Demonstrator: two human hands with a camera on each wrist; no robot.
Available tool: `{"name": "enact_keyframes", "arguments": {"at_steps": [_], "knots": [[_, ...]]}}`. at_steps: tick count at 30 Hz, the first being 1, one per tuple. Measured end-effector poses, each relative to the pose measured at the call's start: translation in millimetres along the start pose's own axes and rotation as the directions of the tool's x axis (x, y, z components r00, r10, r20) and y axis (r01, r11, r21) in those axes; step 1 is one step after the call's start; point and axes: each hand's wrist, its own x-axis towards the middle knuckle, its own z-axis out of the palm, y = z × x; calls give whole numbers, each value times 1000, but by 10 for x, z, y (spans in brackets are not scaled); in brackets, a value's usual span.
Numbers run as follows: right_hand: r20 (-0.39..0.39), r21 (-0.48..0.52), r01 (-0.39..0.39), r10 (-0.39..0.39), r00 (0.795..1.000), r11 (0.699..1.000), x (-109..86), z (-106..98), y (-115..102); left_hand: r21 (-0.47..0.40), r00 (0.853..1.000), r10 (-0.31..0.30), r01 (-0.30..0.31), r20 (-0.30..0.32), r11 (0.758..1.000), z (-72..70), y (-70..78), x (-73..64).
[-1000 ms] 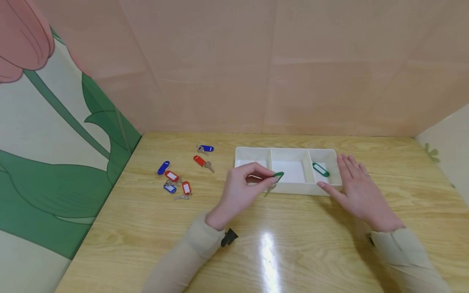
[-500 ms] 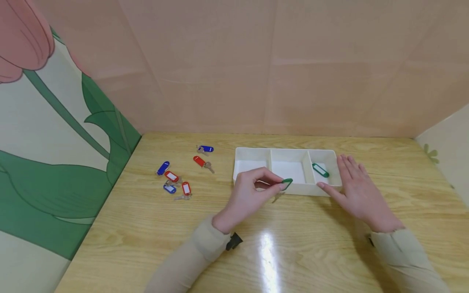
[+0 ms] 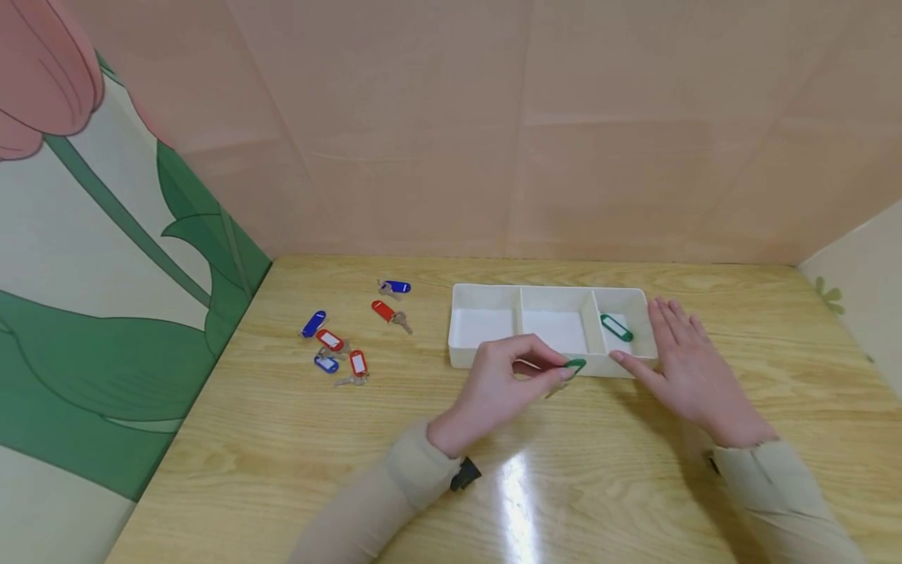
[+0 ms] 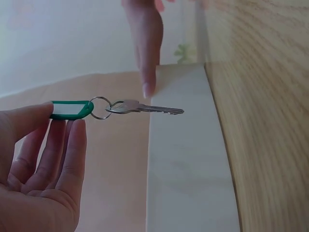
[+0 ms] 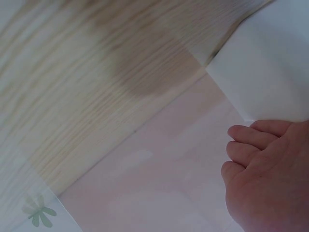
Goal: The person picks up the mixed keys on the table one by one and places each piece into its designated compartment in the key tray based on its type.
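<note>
Thumb and fingers of my left hand [image 3: 507,380] pinch a green key tag [image 3: 576,365] in front of the white three-compartment tray [image 3: 486,296]. In the left wrist view, a silver key [image 4: 145,107] hangs from that tag by a split ring [image 4: 100,117], level with the tray's outer wall [image 4: 188,154]. Another green key tag [image 3: 616,327] lies in the tray's right compartment. My right hand [image 3: 694,372] rests at the tray's right end, fingers extended along the end wall and thumb at the front corner. In the right wrist view its fingertips touch the white wall [image 5: 275,72].
Left of the tray, several keys with tags lie on the wooden table [image 3: 282,439]: a red tag [image 3: 384,311] and a blue tag [image 3: 397,287] near the back, and a cluster with another red tag [image 3: 358,362]. A pink wall [image 3: 564,157] stands behind the table.
My left hand, with the green key tag, has moved right and toward me along the tray's front, uncovering the left compartment. My right hand has stayed in place.
</note>
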Motion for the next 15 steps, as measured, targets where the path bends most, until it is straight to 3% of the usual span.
{"name": "enact_keyframes", "arguments": {"at_steps": [15], "knots": [[-7, 0, 4, -4, 1000, 1000, -4, -2, -9, -33, 999, 7, -6, 32, 999, 167, -54, 47]]}}
